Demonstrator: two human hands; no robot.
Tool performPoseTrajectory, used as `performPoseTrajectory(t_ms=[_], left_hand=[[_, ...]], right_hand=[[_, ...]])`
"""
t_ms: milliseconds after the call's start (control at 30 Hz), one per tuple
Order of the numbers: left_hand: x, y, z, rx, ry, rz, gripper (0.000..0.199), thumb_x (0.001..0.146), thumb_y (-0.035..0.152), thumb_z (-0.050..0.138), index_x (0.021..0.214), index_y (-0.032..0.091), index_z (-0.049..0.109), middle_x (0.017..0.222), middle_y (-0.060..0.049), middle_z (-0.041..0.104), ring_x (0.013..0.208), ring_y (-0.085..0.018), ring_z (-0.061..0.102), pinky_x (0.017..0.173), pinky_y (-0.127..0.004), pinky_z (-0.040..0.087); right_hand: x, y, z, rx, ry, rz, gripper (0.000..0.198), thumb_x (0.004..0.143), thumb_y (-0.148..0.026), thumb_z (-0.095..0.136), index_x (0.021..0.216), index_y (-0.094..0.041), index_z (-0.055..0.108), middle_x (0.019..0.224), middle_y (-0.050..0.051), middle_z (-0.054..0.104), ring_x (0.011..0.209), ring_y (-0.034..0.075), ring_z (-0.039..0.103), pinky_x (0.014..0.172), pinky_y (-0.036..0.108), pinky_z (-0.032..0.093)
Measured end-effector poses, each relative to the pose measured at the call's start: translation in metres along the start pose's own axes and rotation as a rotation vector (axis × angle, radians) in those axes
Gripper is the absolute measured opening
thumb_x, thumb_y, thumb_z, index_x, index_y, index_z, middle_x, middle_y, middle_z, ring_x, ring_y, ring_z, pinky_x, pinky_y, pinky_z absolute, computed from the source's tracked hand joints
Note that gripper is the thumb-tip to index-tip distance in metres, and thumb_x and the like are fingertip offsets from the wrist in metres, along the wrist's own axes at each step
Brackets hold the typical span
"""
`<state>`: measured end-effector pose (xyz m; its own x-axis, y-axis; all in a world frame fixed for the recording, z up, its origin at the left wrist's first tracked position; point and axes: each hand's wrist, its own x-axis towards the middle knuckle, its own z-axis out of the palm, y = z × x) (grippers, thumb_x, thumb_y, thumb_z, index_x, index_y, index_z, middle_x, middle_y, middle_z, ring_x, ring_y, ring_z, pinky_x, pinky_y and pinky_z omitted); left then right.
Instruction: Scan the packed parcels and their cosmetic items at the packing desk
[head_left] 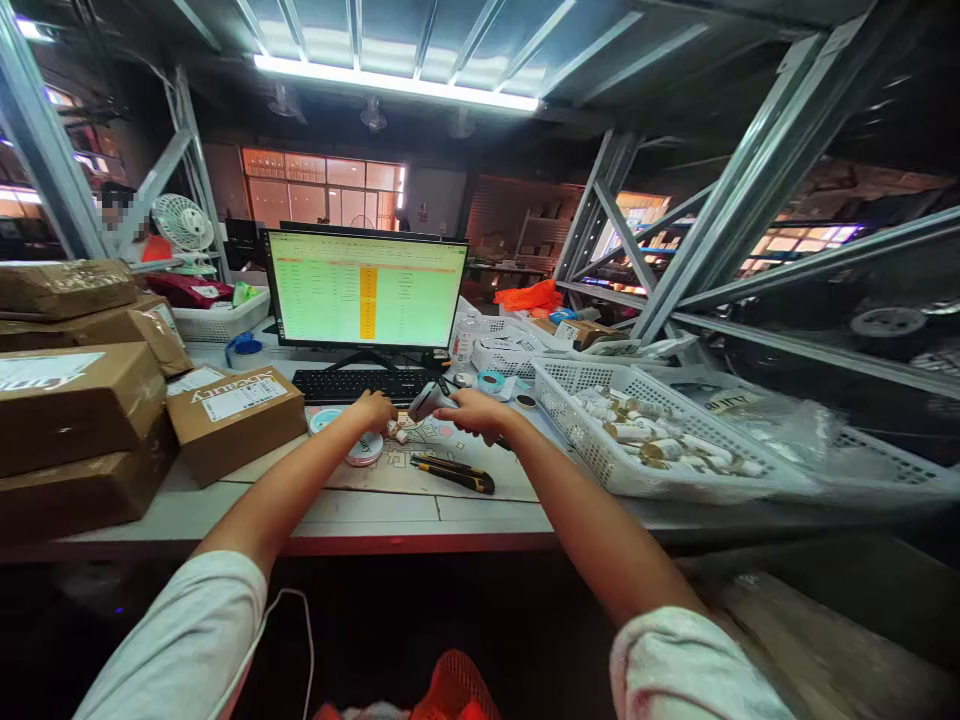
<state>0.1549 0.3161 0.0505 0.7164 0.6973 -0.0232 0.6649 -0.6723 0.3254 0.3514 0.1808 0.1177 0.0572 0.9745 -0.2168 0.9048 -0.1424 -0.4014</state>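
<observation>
My right hand (476, 414) is wrapped round a grey handheld barcode scanner (430, 400), its head pointing left toward my other hand. My left hand (373, 411) is closed in front of the keyboard (360, 386). At its fingertips is a small white and brown item (397, 432); I cannot make out whether it is gripped or lies on the mat. Below my left wrist are a round lidded tub (364, 449) and another round tub (322, 419). A black and yellow utility knife (453, 473) lies on the desk mat, nearer to me.
A lit monitor (367, 290) stands behind the keyboard. Cardboard boxes (232, 420) are piled at left. On the right, a white basket (600, 465) holds several small bottles (652, 430). Tape rolls (491, 381) sit beside it. Metal shelf posts (750, 170) flank the desk.
</observation>
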Motion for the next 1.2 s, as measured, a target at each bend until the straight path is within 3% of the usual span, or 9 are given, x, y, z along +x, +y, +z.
performPoseTrajectory(t_ms=[67,167,267,367,500,667,833,1067,1200], left_hand=[[0.002,-0.001,0.000,-0.128,0.039,-0.023,0.029,0.048,0.006,0.090,0.067,0.018,0.072,0.104,-0.015,0.075,0.124,-0.043,0.057,0.115,-0.052,0.033],[-0.006,-0.013,0.002,-0.421,0.158,-0.027,0.032,0.058,0.029,0.090,0.060,0.017,0.060,0.086,-0.014,0.071,0.111,-0.040,0.063,0.104,-0.048,0.045],[-0.022,-0.030,0.005,-0.800,0.301,-0.013,0.041,0.079,0.057,0.068,0.081,0.017,0.059,0.092,-0.014,0.070,0.100,-0.033,0.067,0.086,-0.044,0.056],[-0.037,-0.042,0.009,-1.156,0.394,-0.003,0.049,0.087,0.061,0.047,0.108,0.018,0.054,0.112,-0.016,0.069,0.101,-0.028,0.070,0.080,-0.044,0.061],[-0.043,-0.046,0.015,-1.450,0.460,-0.011,0.049,0.083,0.055,0.057,0.115,0.019,0.047,0.119,-0.015,0.068,0.106,-0.026,0.070,0.084,-0.044,0.063],[-0.036,-0.045,0.026,-1.540,0.528,-0.076,0.061,0.071,0.056,0.083,0.105,0.020,0.048,0.103,-0.009,0.071,0.087,-0.022,0.071,0.068,-0.035,0.062],[-0.029,-0.049,0.033,-1.483,0.526,-0.071,0.071,0.067,0.063,0.086,0.109,0.019,0.050,0.113,-0.011,0.070,0.091,-0.020,0.071,0.070,-0.028,0.058],[-0.030,-0.047,0.028,-1.669,0.549,-0.099,0.075,0.054,0.059,0.095,0.103,0.019,0.054,0.103,-0.004,0.068,0.090,-0.019,0.069,0.069,-0.028,0.059],[-0.033,-0.045,0.023,-1.724,0.523,-0.094,0.071,0.057,0.052,0.096,0.103,0.020,0.053,0.099,-0.005,0.070,0.087,-0.020,0.070,0.067,-0.029,0.059]], right_hand=[[-0.001,-0.003,0.000,0.013,0.012,-0.011,0.034,0.097,-0.048,0.058,0.083,-0.018,0.054,0.061,0.001,0.058,0.046,0.013,0.053,0.040,0.024,0.042],[-0.007,-0.005,0.001,0.039,0.018,-0.049,0.030,0.097,-0.046,0.058,0.088,-0.017,0.057,0.069,0.003,0.063,0.049,0.013,0.056,0.041,0.023,0.042],[-0.013,-0.003,-0.004,0.081,0.023,-0.051,0.031,0.097,-0.049,0.058,0.095,-0.019,0.058,0.071,0.002,0.064,0.051,0.013,0.056,0.041,0.022,0.040],[-0.014,-0.003,-0.012,0.120,0.024,-0.078,0.034,0.094,-0.053,0.060,0.091,-0.019,0.058,0.068,0.001,0.061,0.051,0.012,0.054,0.041,0.021,0.040],[-0.006,-0.012,-0.012,0.202,0.019,-0.200,0.035,0.092,-0.054,0.063,0.090,-0.019,0.059,0.069,0.000,0.060,0.055,0.011,0.054,0.045,0.019,0.039],[0.016,-0.017,0.022,0.277,0.102,-0.338,0.029,0.089,-0.047,0.065,0.090,-0.018,0.065,0.068,-0.003,0.056,0.060,0.011,0.050,0.052,0.021,0.034],[0.027,-0.006,0.054,0.189,0.244,-0.501,0.021,0.088,-0.036,0.067,0.094,-0.016,0.070,0.077,-0.001,0.063,0.068,0.011,0.049,0.063,0.024,0.034],[0.020,0.003,0.060,0.184,0.269,-0.506,0.021,0.091,-0.036,0.062,0.098,-0.017,0.067,0.079,0.001,0.065,0.070,0.015,0.052,0.066,0.026,0.036],[0.023,0.003,0.060,0.165,0.265,-0.505,0.022,0.092,-0.039,0.061,0.096,-0.018,0.067,0.077,0.001,0.065,0.068,0.015,0.053,0.065,0.027,0.036]])
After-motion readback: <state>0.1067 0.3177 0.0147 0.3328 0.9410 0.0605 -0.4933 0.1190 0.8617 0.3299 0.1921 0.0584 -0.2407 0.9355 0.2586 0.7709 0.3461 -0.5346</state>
